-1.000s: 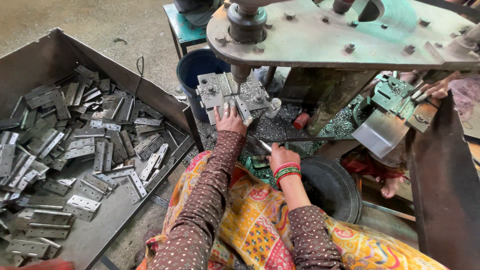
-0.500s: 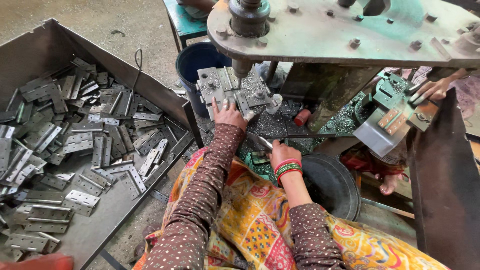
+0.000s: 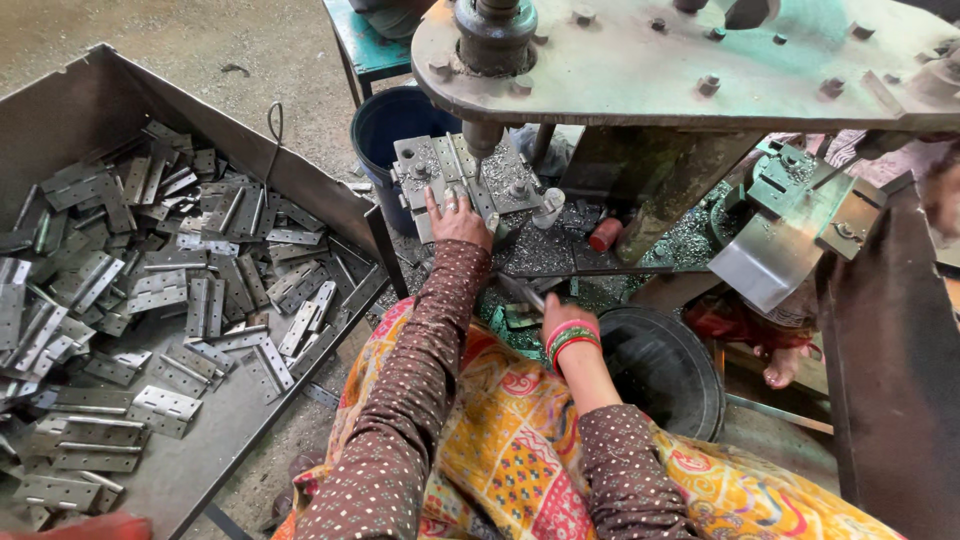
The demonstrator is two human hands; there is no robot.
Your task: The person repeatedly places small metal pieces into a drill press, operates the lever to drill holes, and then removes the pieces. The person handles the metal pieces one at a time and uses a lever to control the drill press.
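We count two hands at work, the left hand (image 3: 458,216) and the right hand (image 3: 565,318). One metal tray (image 3: 90,100) holds hinge plates (image 3: 200,290) too many for us to count, dozens at least. We see one dark blue bucket (image 3: 395,120), one black round tub (image 3: 665,370), one red cylinder (image 3: 605,234) and one press (image 3: 680,60).
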